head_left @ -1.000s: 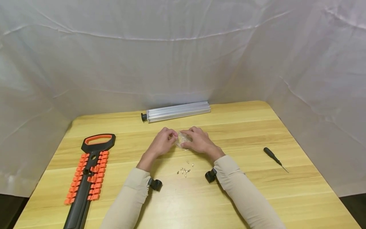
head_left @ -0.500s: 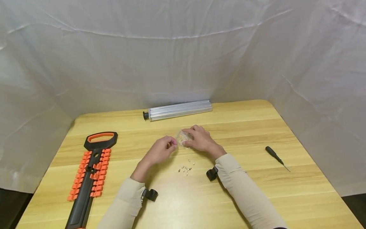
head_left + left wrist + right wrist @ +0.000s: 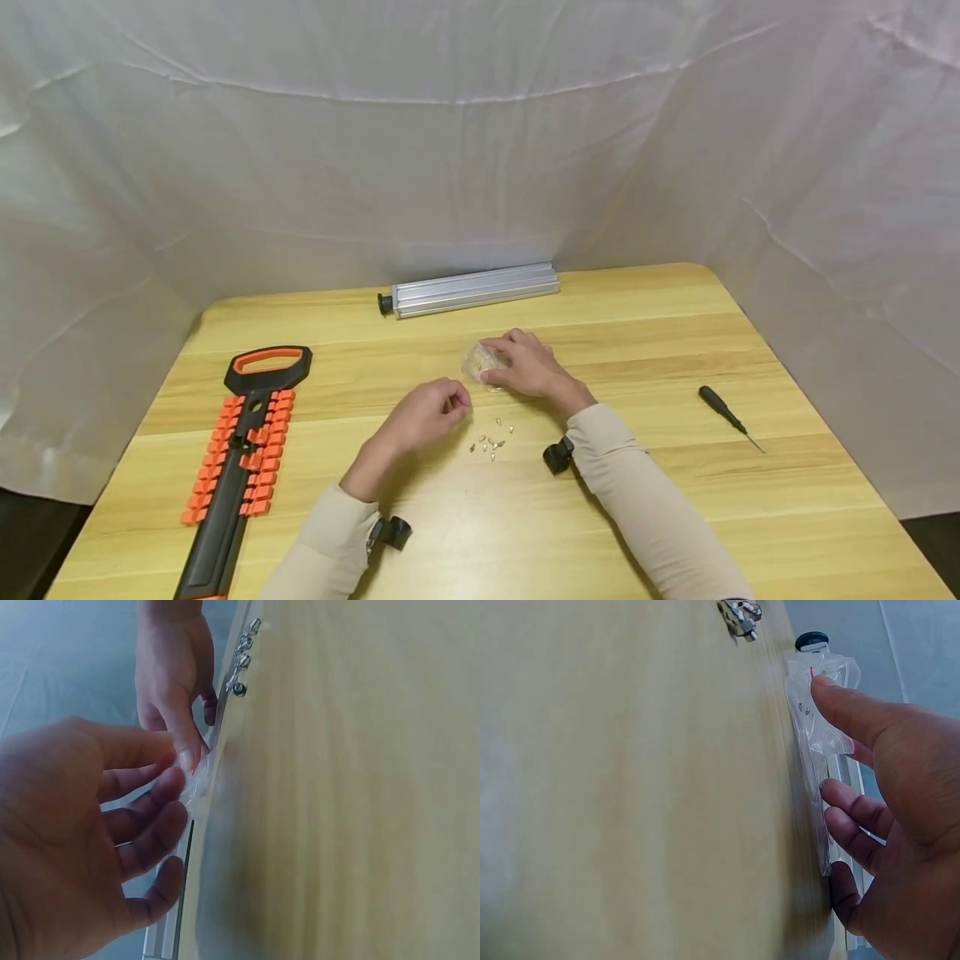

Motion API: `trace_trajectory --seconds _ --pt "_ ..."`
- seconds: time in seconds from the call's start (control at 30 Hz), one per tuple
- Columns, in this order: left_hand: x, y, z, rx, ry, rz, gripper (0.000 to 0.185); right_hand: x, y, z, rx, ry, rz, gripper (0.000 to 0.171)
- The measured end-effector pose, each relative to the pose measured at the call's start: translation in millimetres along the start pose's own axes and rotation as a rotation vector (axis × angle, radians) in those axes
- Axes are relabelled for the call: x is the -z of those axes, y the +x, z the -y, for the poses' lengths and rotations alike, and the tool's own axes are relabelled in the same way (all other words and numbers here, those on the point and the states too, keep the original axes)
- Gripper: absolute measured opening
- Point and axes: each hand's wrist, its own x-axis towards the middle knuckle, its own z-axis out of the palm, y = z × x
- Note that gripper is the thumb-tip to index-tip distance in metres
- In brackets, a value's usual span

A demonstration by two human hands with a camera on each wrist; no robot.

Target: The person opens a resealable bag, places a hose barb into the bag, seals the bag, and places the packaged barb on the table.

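Note:
My right hand (image 3: 527,367) pinches a small clear plastic bag (image 3: 478,360) between thumb and fingers. In the right wrist view the thumb lies over the bag (image 3: 829,735), which has a red line near its mouth and a few tiny specks inside. Left of the bag and nearer to me, my left hand (image 3: 429,412) hovers with loosely curled fingers, and nothing shows in them. Beside its fingertips several small shiny metal pieces (image 3: 493,456) with pointed ends lie scattered on the table. The left wrist view also shows these metal pieces (image 3: 238,690) beyond the hands.
At the left lies a black rack (image 3: 217,508) with orange clips and a loop handle. A silver aluminium bar (image 3: 476,290) with a black knob lies along the back edge. A black-handled screwdriver (image 3: 720,407) rests at the right of the wooden table (image 3: 637,517). Pale curtains (image 3: 465,167) surround it.
My left hand has come away from the bag, moving towards me and down near the metal pieces. My right hand keeps hold of the bag in about the same place.

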Motion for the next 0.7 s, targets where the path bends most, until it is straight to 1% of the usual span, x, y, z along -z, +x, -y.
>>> trace_trajectory --seconds 0.1,0.2,0.37,0.5,0.57,0.7 --pt "-1.3 -4.9 -1.6 -0.024 0.034 0.052 0.005 0.3 -0.7 -0.1 0.002 0.003 0.008 0.065" --pt "-3.1 -9.0 -3.4 -0.032 0.061 0.105 0.004 1.0 -1.2 -0.4 0.001 -0.002 0.013 0.065" --pt "-4.7 -13.4 -6.9 -0.028 0.119 0.166 0.018 1.4 -0.5 -0.4 0.006 -0.023 0.013 0.064" --pt "-6.2 -14.9 -7.3 -0.034 0.187 0.179 0.018 1.2 -0.5 0.2 0.009 -0.031 0.017 0.065" --pt "-6.5 -15.4 -7.2 -0.039 0.202 0.174 0.015 1.2 -0.6 0.7 0.008 -0.032 0.021 0.065" --pt "-6.6 -16.1 -6.9 -0.071 0.207 0.155 0.008 2.1 -0.4 1.6 0.003 -0.03 0.024 0.065"
